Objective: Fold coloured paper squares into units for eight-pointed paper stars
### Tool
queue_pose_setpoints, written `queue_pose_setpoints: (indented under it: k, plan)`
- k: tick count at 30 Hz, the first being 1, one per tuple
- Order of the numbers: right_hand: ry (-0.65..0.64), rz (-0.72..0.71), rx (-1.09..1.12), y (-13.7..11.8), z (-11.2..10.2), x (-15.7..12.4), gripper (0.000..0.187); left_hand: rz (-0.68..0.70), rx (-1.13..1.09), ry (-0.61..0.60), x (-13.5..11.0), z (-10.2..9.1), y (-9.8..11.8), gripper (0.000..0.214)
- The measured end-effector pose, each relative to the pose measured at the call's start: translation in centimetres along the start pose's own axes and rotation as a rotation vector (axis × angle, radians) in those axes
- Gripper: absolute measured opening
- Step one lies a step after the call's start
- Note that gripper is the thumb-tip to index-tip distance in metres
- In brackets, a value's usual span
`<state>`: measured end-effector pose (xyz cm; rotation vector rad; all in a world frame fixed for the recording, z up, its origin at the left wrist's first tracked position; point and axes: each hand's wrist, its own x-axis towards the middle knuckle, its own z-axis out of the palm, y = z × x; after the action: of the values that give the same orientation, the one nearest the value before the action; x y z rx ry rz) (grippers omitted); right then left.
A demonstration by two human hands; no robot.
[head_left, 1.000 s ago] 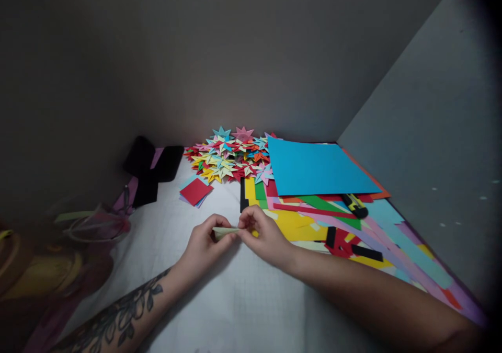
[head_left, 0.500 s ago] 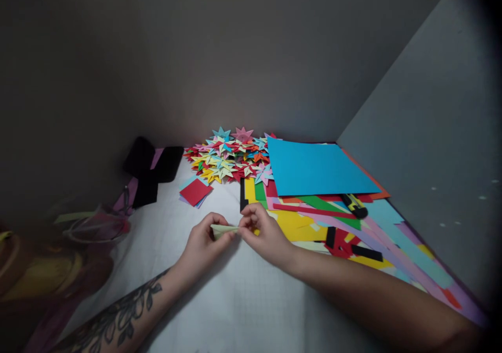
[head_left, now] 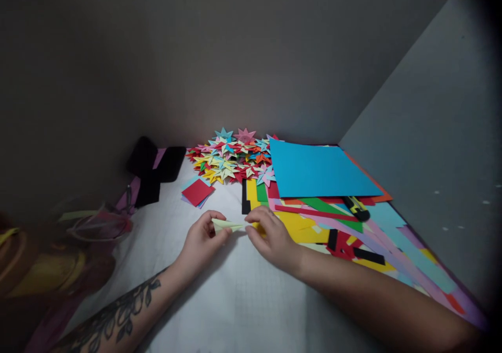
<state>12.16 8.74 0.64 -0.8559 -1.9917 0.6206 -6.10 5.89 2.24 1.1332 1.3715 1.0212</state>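
A small folded piece of pale green paper (head_left: 224,226) is held above the white tabletop, its narrow point toward the right. My left hand (head_left: 204,235) pinches its wider end between thumb and fingers. At the pointed end, the thumb and index finger of my right hand (head_left: 272,236) close around the tip; the exact contact is too small to make out. Just beyond my left hand lies a little stack of square papers (head_left: 198,192), red on top. Behind that is a heap of folded paper stars (head_left: 227,159) in many colours.
To the right, a large blue sheet (head_left: 321,170) covers other coloured paper. A yellow and black utility knife (head_left: 357,208) lies by its front edge, among paper strips and scraps (head_left: 376,256). Black pieces (head_left: 172,164) lie at the left. Grey walls (head_left: 251,70) close off the back and right.
My right hand has shifted slightly right, to the very tip of the folded paper, with its fingers a little wider apart. More of the paper now shows between my hands.
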Motion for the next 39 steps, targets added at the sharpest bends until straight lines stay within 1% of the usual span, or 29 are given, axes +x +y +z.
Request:
queue_pose_setpoints:
  k: [2,3,7,13,16,21,26,28,31,34,36,39]
  plan:
    - [-0.038,-0.147,-0.126,0.0,0.0,0.0,0.014,-0.007,-0.051,-0.014,0.0,0.0,0.1,0.031]
    - [-0.055,-0.175,-0.166,0.0,0.0,0.1,0.014,-0.011,-0.072,-0.022,0.0,0.0,0.1,0.032]
    - [-0.056,-0.163,-0.199,0.1,0.4,0.1,0.012,-0.011,-0.135,-0.086,0.0,0.0,0.0,0.035]
    - [-0.049,-0.15,-0.15,0.2,0.3,0.2,0.011,0.028,-0.1,-0.138,-0.2,-0.1,-0.7,0.034]
    - [-0.054,-0.106,-0.088,0.0,0.2,0.3,0.01,0.082,-0.022,-0.146,-0.3,-0.2,-1.1,0.028]
    - [-0.078,-0.014,0.022,-0.2,0.4,0.4,0.011,0.185,0.197,-0.15,-0.7,-0.4,-1.5,0.023]
    - [-0.057,0.034,0.02,-0.3,0.8,0.2,0.01,0.272,0.341,-0.073,-0.7,-0.4,-1.6,0.026]
    - [-0.081,0.05,0.014,-0.4,0.9,0.1,0.011,0.305,0.407,-0.053,-0.6,-0.5,-1.7,0.022]
    - [-0.133,0.058,0.016,-0.7,1.1,0.0,0.017,0.407,0.525,-0.075,-0.7,-0.6,-1.8,0.02]
    - [-0.176,0.076,0.056,-0.9,1.1,0.1,0.023,0.503,0.569,-0.08,-0.8,-0.7,-1.9,0.027]
    - [-0.168,0.162,0.12,-0.9,1.0,0.2,0.022,0.55,0.543,-0.026,-0.8,-0.7,-1.9,0.035]
    - [-0.095,0.387,0.305,-0.4,1.0,0.6,0.009,0.573,0.483,0.068,-0.6,-0.6,-1.7,0.045]
